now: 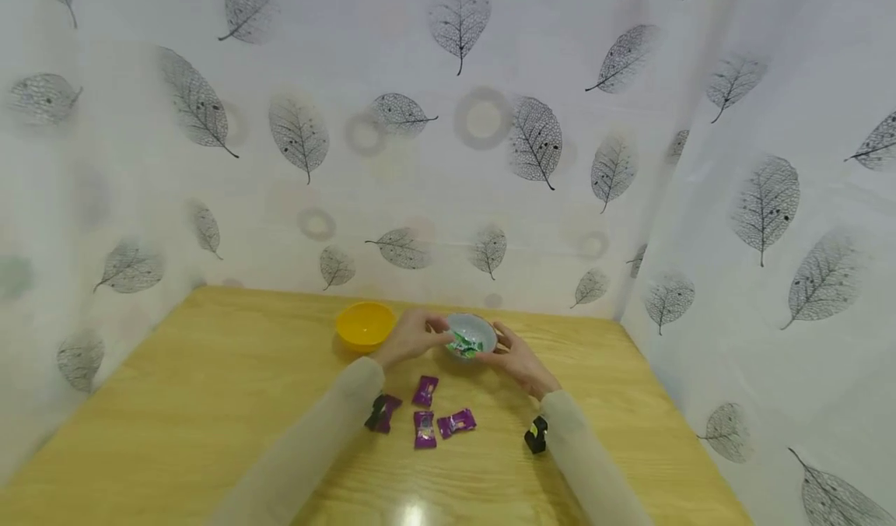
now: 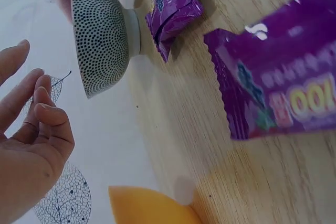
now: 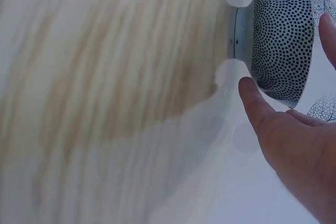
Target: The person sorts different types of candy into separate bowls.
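Head view has both your hands at a pale, round, black-dotted bowl (image 1: 479, 324), which stands upright on the light wood-grain table (image 1: 231, 370). Glossy green-and-white wrapped sweets (image 1: 465, 345) lie inside it. Your left hand (image 1: 413, 337) is at the bowl's left side, its fingers loosely bent around nothing; the left wrist view shows a gap between them and the dotted wall. Your right hand (image 1: 519, 364) is relaxed, thumb and fingers spread about the right side; whether its fingertips actually touch the bowl is hard to tell from these angles.

To your left, just beyond your left hand, sits a plain, round, yellow-orange bowl (image 1: 365, 325). Nearer you, between your forearms, four shiny purple rectangular packets (image 1: 424, 430) lie loosely grouped, the leftmost partly covered at your left wrist. You wear pale long sleeves (image 1: 591, 464), and white sheeting printed with grey skeleton leaves (image 1: 392, 199) hangs behind the table.
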The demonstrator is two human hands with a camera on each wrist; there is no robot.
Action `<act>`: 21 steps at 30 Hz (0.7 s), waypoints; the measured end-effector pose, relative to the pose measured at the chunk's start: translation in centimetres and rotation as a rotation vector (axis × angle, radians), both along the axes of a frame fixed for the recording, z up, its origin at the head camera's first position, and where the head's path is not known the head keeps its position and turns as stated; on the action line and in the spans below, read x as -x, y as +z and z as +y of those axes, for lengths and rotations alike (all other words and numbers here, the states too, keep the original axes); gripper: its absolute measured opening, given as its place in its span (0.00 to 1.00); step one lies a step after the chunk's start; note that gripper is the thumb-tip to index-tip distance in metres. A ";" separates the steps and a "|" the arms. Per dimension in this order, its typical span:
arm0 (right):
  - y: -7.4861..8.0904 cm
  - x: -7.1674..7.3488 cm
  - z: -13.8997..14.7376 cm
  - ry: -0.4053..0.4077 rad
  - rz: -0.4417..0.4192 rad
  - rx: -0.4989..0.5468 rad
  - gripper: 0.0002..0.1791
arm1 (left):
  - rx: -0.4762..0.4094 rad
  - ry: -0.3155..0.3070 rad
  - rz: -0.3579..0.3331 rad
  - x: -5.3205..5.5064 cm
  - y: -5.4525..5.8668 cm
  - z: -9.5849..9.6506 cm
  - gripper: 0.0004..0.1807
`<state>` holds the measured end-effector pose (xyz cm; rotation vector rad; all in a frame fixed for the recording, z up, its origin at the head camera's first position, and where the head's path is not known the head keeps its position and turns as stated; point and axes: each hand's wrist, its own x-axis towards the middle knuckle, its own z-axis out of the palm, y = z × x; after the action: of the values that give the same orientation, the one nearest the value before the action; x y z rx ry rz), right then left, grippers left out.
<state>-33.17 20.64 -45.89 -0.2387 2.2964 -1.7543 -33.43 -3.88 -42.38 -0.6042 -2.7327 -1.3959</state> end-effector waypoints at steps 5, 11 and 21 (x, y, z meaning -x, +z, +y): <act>0.8 -0.5 0.6 -0.009 0.025 -0.024 0.50 | -0.042 -0.016 0.005 -0.5 -0.4 -0.9 0.16; 1.7 -0.8 0.4 -0.019 0.068 0.003 0.45 | -0.063 -0.025 0.037 -1.6 -0.6 -2.4 0.14; 2.3 -0.7 0.1 -0.162 0.122 0.021 0.35 | -0.090 0.029 0.044 -2.8 -0.5 -5.7 0.15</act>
<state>-32.51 20.76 -43.58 -0.1729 2.4460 -1.8904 -30.66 -9.61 -42.88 -0.5806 -2.6180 -1.4716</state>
